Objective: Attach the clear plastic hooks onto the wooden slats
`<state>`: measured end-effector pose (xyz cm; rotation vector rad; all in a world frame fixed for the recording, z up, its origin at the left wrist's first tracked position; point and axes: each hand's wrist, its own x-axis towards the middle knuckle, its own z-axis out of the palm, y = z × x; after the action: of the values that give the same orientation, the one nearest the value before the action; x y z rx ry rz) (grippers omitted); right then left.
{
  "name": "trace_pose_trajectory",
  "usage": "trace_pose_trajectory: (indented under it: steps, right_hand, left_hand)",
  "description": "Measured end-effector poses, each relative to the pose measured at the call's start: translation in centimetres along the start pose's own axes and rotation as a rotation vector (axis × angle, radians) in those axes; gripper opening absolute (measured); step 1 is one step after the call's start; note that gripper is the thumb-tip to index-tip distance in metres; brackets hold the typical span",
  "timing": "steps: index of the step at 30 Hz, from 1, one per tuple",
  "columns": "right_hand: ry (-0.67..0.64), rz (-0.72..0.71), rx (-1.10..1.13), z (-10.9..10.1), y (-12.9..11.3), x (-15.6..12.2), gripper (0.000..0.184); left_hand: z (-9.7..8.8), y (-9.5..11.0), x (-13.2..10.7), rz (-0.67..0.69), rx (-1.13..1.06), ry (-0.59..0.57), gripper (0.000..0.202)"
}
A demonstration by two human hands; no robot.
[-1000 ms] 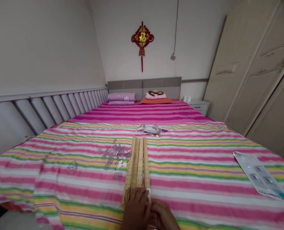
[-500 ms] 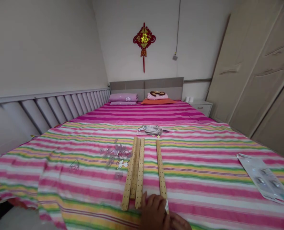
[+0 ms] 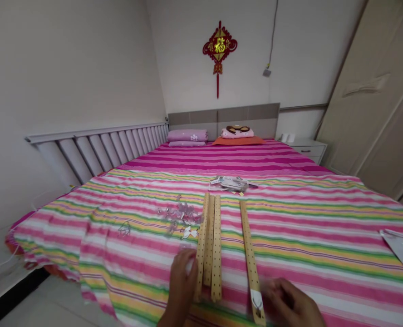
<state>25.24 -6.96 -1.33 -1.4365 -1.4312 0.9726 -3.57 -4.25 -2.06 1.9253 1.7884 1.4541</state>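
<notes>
My left hand (image 3: 182, 284) is closed at the left side of the wooden strips, its fingers curled round something pale that I cannot make out. Just beyond its fingertips lies a small clear packet (image 3: 185, 246), partly hidden. Three perforated wooden strips (image 3: 217, 254) lie side by side. Apart from them, on the right, lies another perforated strip (image 3: 248, 247) with a white tag (image 3: 256, 297) and a thin metal ring at its near end. My right hand (image 3: 293, 303) is beside that end, loosely curled, its fingertips smeared by motion.
Small clear packets (image 3: 183, 212) and white pieces (image 3: 189, 232) are heaped left of the strips. A thin wire-like piece (image 3: 124, 228) lies farther left. Beyond the strips is a clear bag (image 3: 231, 183). A white sheet (image 3: 400, 250) lies at the right. Striped cloth (image 3: 324, 254) covers the bed.
Both hands were together at the near end of the right strip. The left has moved left to the small packet, the right has drawn aside, and the tagged end now shows. The view has shifted.
</notes>
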Motion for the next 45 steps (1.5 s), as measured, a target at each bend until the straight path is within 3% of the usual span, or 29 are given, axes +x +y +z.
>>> trace_pose_trajectory:
  steps: [3,7,13,21,29,36,40,45]
  right_hand:
    - [-0.121,-0.245,-0.114,1.9,-5.2,3.2,0.019]
    - [-0.344,-0.502,-0.349,7.2,-9.7,8.1,0.015]
    - [-0.492,-0.703,-0.727,13.9,-9.9,14.1,0.013]
    - [-0.557,-0.685,-0.839,17.4,-9.7,16.8,0.015]
    - [-0.562,-0.667,-0.722,17.0,-9.7,17.2,0.014]
    - [-0.510,-0.638,-0.433,15.0,-10.4,17.0,0.009]
    - [-0.443,-0.539,-0.215,13.2,-10.8,16.0,0.018]
    - [-0.400,-0.387,0.012,9.2,-10.8,13.4,0.034]
  left_hand:
    - [-0.6,-2.8,0.8,-0.143,-0.027,0.112,0.025]
    - [0.6,-4.5,0.9,-0.195,0.002,0.231,0.044]
    - [2.1,-5.4,0.2,-0.254,-0.043,0.316,0.045]
    - [2.0,-5.6,-0.4,-0.201,-0.092,0.326,0.039]
    - [1.0,-4.6,0.5,-0.151,-0.081,0.293,0.032]
    - [-1.2,-1.7,4.2,-0.288,-0.339,0.099,0.030]
    - [-1.6,0.7,6.1,-0.453,-0.521,0.042,0.037]
    - [-0.9,4.4,6.9,-0.478,-0.711,-0.114,0.034]
